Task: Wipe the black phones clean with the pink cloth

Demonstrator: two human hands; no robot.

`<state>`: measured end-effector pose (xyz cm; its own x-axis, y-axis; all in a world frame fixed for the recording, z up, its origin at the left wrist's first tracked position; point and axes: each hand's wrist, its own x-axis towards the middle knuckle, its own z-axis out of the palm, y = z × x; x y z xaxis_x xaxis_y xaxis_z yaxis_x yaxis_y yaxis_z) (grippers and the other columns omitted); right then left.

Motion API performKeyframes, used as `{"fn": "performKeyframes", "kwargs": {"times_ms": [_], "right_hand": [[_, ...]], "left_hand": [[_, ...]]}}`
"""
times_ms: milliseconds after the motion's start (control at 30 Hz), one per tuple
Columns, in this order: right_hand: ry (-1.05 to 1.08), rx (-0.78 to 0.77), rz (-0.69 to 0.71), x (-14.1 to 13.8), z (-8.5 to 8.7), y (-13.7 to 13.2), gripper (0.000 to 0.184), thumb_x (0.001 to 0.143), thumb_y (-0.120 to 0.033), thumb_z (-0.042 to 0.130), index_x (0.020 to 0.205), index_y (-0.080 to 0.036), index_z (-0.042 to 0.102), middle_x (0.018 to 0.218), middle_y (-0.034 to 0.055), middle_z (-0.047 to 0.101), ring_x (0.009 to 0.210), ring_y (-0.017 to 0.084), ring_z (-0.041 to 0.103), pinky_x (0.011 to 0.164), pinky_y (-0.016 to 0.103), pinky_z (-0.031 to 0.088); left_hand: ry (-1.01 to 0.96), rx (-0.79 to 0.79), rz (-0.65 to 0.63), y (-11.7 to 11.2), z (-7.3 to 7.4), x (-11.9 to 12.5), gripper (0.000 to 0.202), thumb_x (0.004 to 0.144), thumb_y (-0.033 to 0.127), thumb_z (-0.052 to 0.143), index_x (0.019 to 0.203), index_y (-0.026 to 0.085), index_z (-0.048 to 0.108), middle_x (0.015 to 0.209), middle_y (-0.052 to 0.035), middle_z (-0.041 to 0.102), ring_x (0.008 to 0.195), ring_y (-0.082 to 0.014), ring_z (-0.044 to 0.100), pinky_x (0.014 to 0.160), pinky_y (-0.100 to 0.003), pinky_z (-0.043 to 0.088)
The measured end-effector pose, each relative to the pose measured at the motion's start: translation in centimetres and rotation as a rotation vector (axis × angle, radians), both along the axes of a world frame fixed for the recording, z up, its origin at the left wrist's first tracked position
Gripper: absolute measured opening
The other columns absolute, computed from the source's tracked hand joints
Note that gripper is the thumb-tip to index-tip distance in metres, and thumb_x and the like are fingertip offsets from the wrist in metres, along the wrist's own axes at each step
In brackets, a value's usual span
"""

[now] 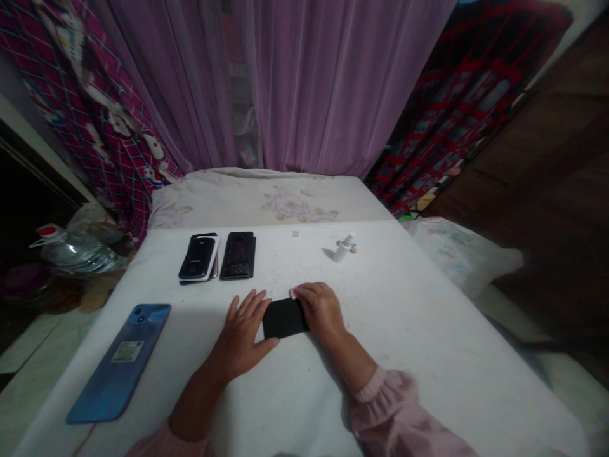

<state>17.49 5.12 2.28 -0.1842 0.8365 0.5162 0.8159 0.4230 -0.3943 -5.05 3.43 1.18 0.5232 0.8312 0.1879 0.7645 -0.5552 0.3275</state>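
While left grip splays against black phone, right grip tight, pinching pad.

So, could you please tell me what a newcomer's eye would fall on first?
Probably the black slab on the white table, with the left hand spread at its left end and the right hand pinching a small pale piece at its right end. Next, the blue phone near the table's left edge and the purple curtains beyond the far side.
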Motion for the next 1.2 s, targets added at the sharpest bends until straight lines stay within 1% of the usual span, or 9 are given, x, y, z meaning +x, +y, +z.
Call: {"fn": "performKeyframes", "kwargs": {"times_ms": [100,200,333,467,700,767,867,1067,1200], "right_hand": [[-0.007,-0.018,-0.049,1.0,-0.4,0.6,0.019,0.089,-0.014,0.061,0.094,-0.024,0.075,0.094,0.0049,0.075,0.084,0.023,0.063,0.076,0.037,0.05],[0.014,-0.002,-0.05,2.6,-0.8,-0.4,0.021,0.092,-0.016,0.057,0.099,-0.025,0.075,0.098,0.0045,0.075,0.087,0.022,0.064,0.079,0.035,0.051],[0.053,0.002,-0.157,4.8,-1.2,-1.3,0.025,0.094,-0.02,0.051,0.097,-0.024,0.076,0.094,0.0053,0.075,0.085,0.021,0.067,0.076,0.034,0.054],[0.07,-0.009,-0.18,5.0,-1.1,-1.7,0.025,0.093,-0.021,0.051,0.096,-0.023,0.075,0.093,0.0058,0.075,0.085,0.021,0.067,0.075,0.033,0.055],[0.11,0.012,-0.146,5.0,-0.9,-6.3,0.025,0.095,-0.022,0.05,0.104,-0.022,0.073,0.096,0.0068,0.073,0.087,0.019,0.068,0.077,0.03,0.056],[0.111,0.015,-0.136,5.2,-0.9,-7.0,0.025,0.094,-0.021,0.05,0.105,-0.022,0.073,0.097,0.0069,0.073,0.087,0.019,0.068,0.077,0.03,0.056],[0.092,0.011,-0.149,5.1,-0.8,-5.7,0.025,0.094,-0.021,0.05,0.102,-0.022,0.074,0.095,0.0071,0.074,0.085,0.019,0.067,0.075,0.03,0.056],[0.077,-0.066,-0.226,3.8,-0.7,-0.4,0.023,0.091,-0.018,0.052,0.094,-0.021,0.075,0.091,0.0068,0.074,0.083,0.021,0.066,0.076,0.032,0.053],[-0.005,-0.108,-0.15,2.9,0.0,0.3,0.021,0.09,-0.015,0.055,0.093,-0.023,0.075,0.095,0.0056,0.074,0.088,0.021,0.064,0.081,0.033,0.048]], "left_hand": [[0.012,-0.003,0.008,0.0,0.2,0.1,0.064,0.083,0.041,0.063,0.139,0.017,0.043,0.15,-0.0152,0.045,0.142,-0.0345,0.035,0.116,-0.061,0.022],[0.023,-0.011,0.016,-0.1,0.2,0.1,0.064,0.083,0.04,0.063,0.139,0.017,0.043,0.15,-0.0152,0.045,0.142,-0.0342,0.035,0.116,-0.061,0.021],[0.021,-0.005,0.027,-0.1,0.2,0.2,0.063,0.082,0.04,0.062,0.139,0.018,0.044,0.15,-0.0144,0.045,0.142,-0.0337,0.035,0.117,-0.06,0.02],[0.024,0.007,0.023,-0.1,0.2,0.2,0.063,0.082,0.04,0.062,0.138,0.017,0.044,0.15,-0.0151,0.045,0.141,-0.0343,0.036,0.116,-0.061,0.021],[0.021,0.001,0.027,-0.1,0.2,0.2,0.063,0.082,0.039,0.063,0.139,0.019,0.044,0.15,-0.0142,0.045,0.142,-0.0341,0.035,0.116,-0.061,0.022],[0.017,-0.001,0.021,0.0,0.1,0.1,0.063,0.082,0.038,0.063,0.139,0.02,0.044,0.15,-0.0139,0.044,0.142,-0.0341,0.035,0.116,-0.061,0.021],[0.019,-0.012,0.005,0.0,0.1,0.1,0.063,0.083,0.039,0.063,0.139,0.02,0.044,0.151,-0.014,0.044,0.142,-0.0343,0.035,0.116,-0.061,0.021],[0.018,-0.01,-0.004,0.1,0.1,-0.1,0.064,0.083,0.041,0.063,0.14,0.019,0.043,0.151,-0.0143,0.044,0.142,-0.0339,0.034,0.116,-0.061,0.02],[0.006,-0.002,0.006,0.0,-0.2,0.0,0.067,0.082,0.042,0.063,0.142,0.02,0.041,0.151,-0.0135,0.044,0.143,-0.0335,0.034,0.117,-0.06,0.019]]}}
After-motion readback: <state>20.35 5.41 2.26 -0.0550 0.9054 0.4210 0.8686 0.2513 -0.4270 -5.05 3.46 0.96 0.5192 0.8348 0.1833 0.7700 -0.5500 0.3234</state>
